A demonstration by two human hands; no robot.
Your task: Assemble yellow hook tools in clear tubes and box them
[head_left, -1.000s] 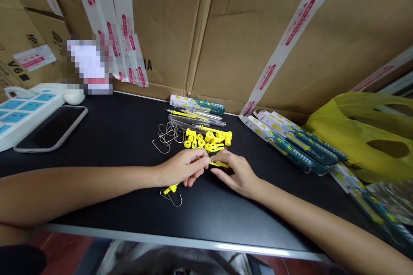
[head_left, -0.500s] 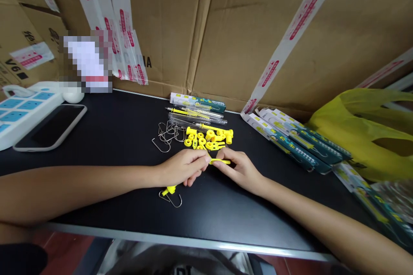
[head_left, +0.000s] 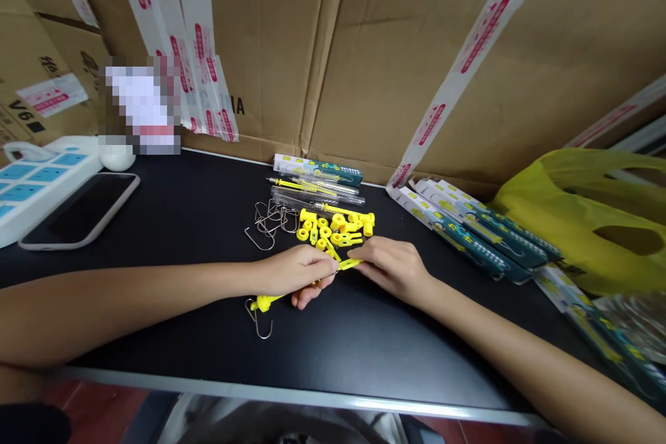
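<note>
Quickly, left to right: white power strip [head_left: 78, 147] and phone [head_left: 78, 211] lie at the far left of the dark counter [head_left: 322, 361], well apart from the hands. Next, a tangle of wire hooks [head_left: 273, 219], then a yellow tube [head_left: 265, 303] poking out leftward from under the left hand [head_left: 299, 269], a metal hook [head_left: 264, 338] at its outer end. Left grip is curled closed around the tube, thumb on top. Loose yellow parts [head_left: 338, 220] sit just beyond the fingers. Between the hands is a slim yellow strip [head_left: 350, 264], long axis running roughly sideways, hand to hand; its left end meets the left thumb, its right end lies under the fingers of the right hand [head_left: 398, 267]. Both hands about equally near. Right fingers bent and bunched over that end; thumb hidden, can't tell how firmly it pinches. Whether strip and tube join inside the fist, can't tell. Printed boxes [head_left: 458, 229] and yellow bag [head_left: 572, 215] bound the right; parts crowd the far side. Most room is nearside, toward the counter's front edge.
</note>
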